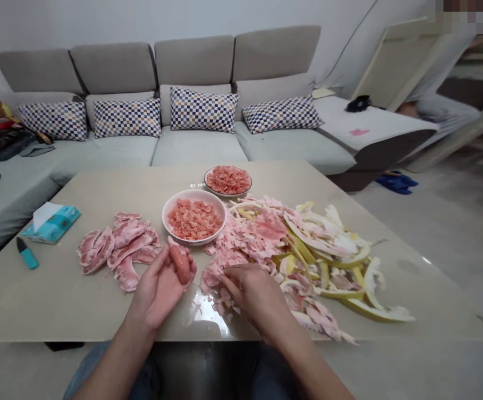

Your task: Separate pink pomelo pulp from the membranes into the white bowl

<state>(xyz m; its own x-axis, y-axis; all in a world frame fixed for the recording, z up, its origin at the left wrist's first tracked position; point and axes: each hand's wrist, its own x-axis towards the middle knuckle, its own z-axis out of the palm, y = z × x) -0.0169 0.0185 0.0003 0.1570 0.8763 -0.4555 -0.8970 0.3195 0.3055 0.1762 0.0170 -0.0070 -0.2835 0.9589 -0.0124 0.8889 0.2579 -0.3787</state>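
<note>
My left hand (pixel 161 286) holds a peeled pink pomelo segment (pixel 180 264) between its fingers, just in front of a white bowl (pixel 194 216) full of pink pulp. My right hand (pixel 254 293) rests palm down at the edge of a heap of pink membrane scraps and yellow-white peel (pixel 303 255), its fingers curled on the scraps. A second bowl of pulp (pixel 228 180) stands farther back. Several unpeeled pink segments (pixel 118 248) lie in a pile to the left of my left hand.
The beige table (pixel 99 189) carries a teal tissue pack (pixel 51 223) and a small teal-handled knife (pixel 26 253) at its left. A grey sofa with checkered cushions (pixel 202 109) stands behind it. Blue slippers (pixel 396 181) lie on the floor at right.
</note>
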